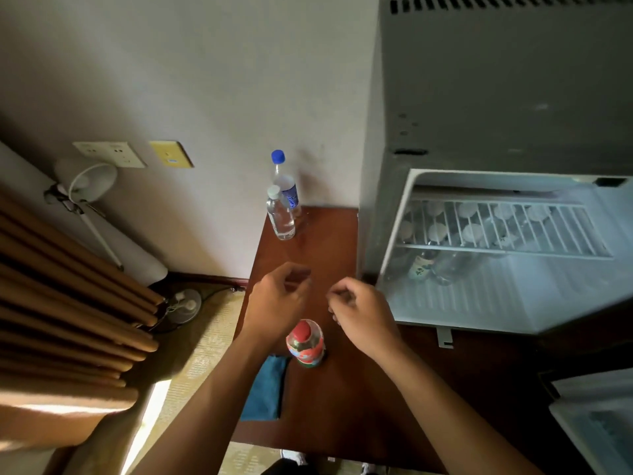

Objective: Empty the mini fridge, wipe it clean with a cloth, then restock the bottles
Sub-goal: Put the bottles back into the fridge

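The grey mini fridge (486, 97) stands open at the right on a dark wooden table (342, 399). Under its white wire shelf (496, 231) several bottles (424, 265) stand inside. Two clear water bottles stand at the table's far edge by the wall: one with a blue cap (286, 180), one with a white cap (280, 216). A red-capped drink bottle (306, 342) stands near me between my arms. A blue cloth (265, 389) lies at the table's left edge. My left hand (274, 303) and my right hand (363, 313) hover over the table with loosely curled fingers, holding nothing.
The fridge door (596, 416) hangs open at the lower right. A wall with sockets (109, 154) is behind the table. Curtains (68, 303) hang at the left, with a small white fan (85, 181) and cables on the floor beside them.
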`<state>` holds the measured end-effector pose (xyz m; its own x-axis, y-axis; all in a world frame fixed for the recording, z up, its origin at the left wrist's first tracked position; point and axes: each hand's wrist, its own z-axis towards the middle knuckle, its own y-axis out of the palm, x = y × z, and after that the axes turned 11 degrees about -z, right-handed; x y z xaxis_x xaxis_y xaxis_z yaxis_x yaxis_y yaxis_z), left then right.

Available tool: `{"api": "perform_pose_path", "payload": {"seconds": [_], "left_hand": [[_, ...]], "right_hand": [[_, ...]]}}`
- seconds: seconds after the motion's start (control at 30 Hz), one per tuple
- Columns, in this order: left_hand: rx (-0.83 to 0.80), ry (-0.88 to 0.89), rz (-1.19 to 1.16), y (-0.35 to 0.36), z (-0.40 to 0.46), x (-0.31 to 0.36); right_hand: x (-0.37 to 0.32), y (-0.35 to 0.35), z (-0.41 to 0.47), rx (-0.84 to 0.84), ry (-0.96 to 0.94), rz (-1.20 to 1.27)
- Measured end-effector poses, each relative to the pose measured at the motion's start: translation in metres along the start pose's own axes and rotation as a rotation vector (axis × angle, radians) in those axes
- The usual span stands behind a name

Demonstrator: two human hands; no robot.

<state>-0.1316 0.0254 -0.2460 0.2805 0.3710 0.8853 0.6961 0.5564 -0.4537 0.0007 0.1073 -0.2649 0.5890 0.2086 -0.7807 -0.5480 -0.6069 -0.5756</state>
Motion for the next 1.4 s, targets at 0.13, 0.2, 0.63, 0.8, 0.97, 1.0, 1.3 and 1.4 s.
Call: {"api": "perform_pose_path", "payload": {"seconds": [0.13,0.2,0.63,0.8,0.97,1.0,1.3,1.4], "left_hand": [[0.010,0.009,-0.026,-0.026,0.022,-0.015],[0.011,0.010,-0.063,-0.037,0.034,-0.021],[-0.029,-0.094,-0.189,-0.080,0.104,-0.069],[-0.039,-0.156,-0.160,-0.094,0.140,-0.095],[-0.068,-0.178,-0.125,-0.098,0.169,-0.109],[-0.075,-0.185,-0.124,-0.098,0.174,-0.112],[-0.134,-0.213,-0.083,-0.086,0.199,-0.135],[-0.143,-0.225,-0.083,-0.084,0.203,-0.137]], "right_hand": [[-0.029,0.008,0.013,-0.011,-0.028,-0.079],[-0.039,0.013,0.025,0.001,-0.007,-0.099],[-0.085,0.045,0.116,0.119,0.023,-0.289],[-0.108,0.063,0.166,0.086,0.027,-0.411],[-0.117,0.085,0.216,0.147,0.010,-0.481],[-0.117,0.089,0.225,0.163,0.009,-0.495],[-0.110,0.111,0.277,0.141,-0.005,-0.773],[-0.108,0.111,0.282,0.149,-0.012,-0.790]]}}
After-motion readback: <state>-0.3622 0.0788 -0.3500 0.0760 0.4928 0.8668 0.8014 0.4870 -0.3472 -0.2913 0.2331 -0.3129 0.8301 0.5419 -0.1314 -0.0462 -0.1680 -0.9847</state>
